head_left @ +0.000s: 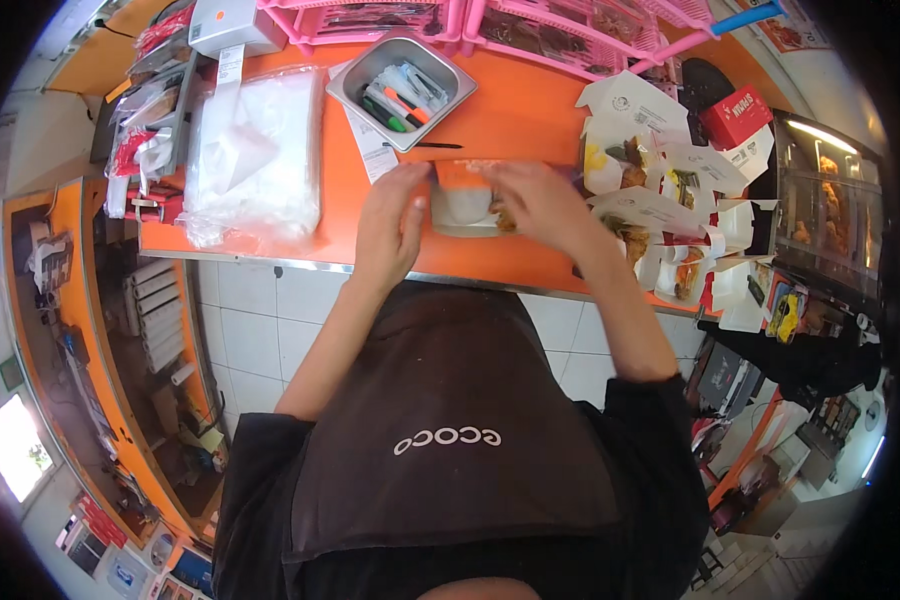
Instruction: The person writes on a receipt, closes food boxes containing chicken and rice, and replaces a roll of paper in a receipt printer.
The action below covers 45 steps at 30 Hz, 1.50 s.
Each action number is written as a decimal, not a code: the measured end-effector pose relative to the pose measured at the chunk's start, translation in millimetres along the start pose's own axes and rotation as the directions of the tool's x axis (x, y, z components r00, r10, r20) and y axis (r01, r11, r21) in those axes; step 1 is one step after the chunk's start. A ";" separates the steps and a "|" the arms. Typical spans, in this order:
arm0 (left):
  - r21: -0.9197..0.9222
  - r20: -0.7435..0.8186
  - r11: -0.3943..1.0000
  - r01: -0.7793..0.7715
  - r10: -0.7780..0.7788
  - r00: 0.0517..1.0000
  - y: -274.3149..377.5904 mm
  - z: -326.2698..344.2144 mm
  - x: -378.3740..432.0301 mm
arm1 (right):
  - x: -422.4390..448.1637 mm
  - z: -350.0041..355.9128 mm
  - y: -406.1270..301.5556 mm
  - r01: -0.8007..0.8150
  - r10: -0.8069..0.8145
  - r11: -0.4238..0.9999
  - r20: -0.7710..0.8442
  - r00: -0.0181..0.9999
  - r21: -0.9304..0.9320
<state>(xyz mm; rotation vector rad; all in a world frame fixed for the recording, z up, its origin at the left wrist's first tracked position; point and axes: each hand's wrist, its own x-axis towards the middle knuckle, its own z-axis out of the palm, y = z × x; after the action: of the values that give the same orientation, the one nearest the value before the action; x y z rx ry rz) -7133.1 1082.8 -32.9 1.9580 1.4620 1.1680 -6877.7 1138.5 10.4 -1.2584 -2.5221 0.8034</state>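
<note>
A takeaway food box point(465, 227) lies before me on the orange counter, with a whitish round item and a piece of fried food inside. My left hand point(391, 217) is at the box's left side, fingers at its far left corner. Over the far right part of the box reaches my right hand point(544, 202), its fingers at the lid's edge. The lid looks orange or see-through; blur hides which. Both hands touch the box, but how firmly they grip it cannot be seen.
Beyond the box stand a steel pan point(403, 94) of pens and sachets and a black pen point(424, 145). Clear plastic bags point(270, 165) lie at left. Several open food boxes point(637, 105) crowd the right, near a glass display case point(829, 195). Pink racks point(390, 30) line the back.
</note>
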 end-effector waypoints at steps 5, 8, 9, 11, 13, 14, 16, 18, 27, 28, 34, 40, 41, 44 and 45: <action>0.159 0.274 0.970 0.182 -0.221 0.936 -15.9 35.4 -12.5 | -60.9 66.7 25.4 -0.147 0.162 0.987 -0.293 0.942 0.071; 0.118 0.177 0.924 0.364 -0.380 0.908 -10.3 56.3 -14.7 | -58.2 90.1 43.7 -0.375 0.461 0.887 -0.494 0.737 0.269; 0.059 0.108 0.910 0.410 -0.415 0.904 -9.6 65.0 -18.0 | -55.5 91.9 42.4 -0.404 0.594 0.793 -0.432 0.679 0.456; -0.118 0.013 0.873 0.474 -0.476 0.879 -10.9 79.6 -24.6 | -57.8 103.4 52.8 -0.369 0.702 0.655 -0.349 0.621 0.659; -0.338 -0.021 0.799 0.497 -0.535 0.845 -12.6 89.0 -32.7 | -69.5 130.4 71.5 -0.283 0.701 0.620 -0.354 0.619 0.732; -0.341 0.025 0.766 0.545 -0.572 0.820 -13.4 88.8 -38.5 | -76.4 134.9 76.7 -0.297 0.692 0.630 -0.344 0.635 0.718; -0.343 0.106 0.696 0.631 -0.639 0.762 -14.6 83.6 -48.1 | -85.6 135.4 76.7 -0.318 0.665 0.655 -0.323 0.674 0.685; -0.433 0.125 0.678 0.594 -0.608 0.784 -27.5 89.7 -56.1 | -86.0 142.1 79.2 -0.235 0.639 0.638 -0.334 0.693 0.733; -0.492 0.310 0.569 0.659 -0.593 0.743 -31.9 59.2 -48.2 | -91.2 92.7 63.0 -0.176 0.597 0.413 -0.120 0.793 0.894; -0.498 0.319 0.563 0.659 -0.588 0.743 -24.2 52.8 -42.6 | -90.8 84.6 56.3 -0.200 0.617 0.390 -0.095 0.781 0.899; -0.368 0.416 0.558 0.744 -0.616 0.669 7.9 37.7 -28.2 | -91.5 93.8 61.3 -0.241 0.652 0.324 -0.031 0.758 0.915; -0.178 0.369 0.793 0.583 -0.495 0.787 -12.5 61.0 -69.0 | -108.4 126.8 60.3 -0.253 0.479 0.774 -0.275 0.834 0.580; -0.119 0.339 0.845 0.522 -0.459 0.821 -16.2 65.1 -73.9 | -112.7 132.6 64.1 -0.256 0.437 0.825 -0.281 0.855 0.505; 0.041 0.276 0.946 0.323 -0.321 0.906 -36.5 76.8 -86.4 | -117.0 138.7 72.8 -0.229 0.296 0.941 -0.277 0.914 0.250; 0.078 0.280 0.963 0.260 -0.271 0.921 -42.1 76.7 -87.6 | -117.5 139.0 74.7 -0.218 0.269 0.956 -0.288 0.919 0.197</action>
<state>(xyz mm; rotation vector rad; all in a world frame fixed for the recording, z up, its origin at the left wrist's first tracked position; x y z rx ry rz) -7101.6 1027.3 -139.1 1.7938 1.5410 0.7072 -6812.7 1029.9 -140.2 -1.5295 -2.0367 0.7694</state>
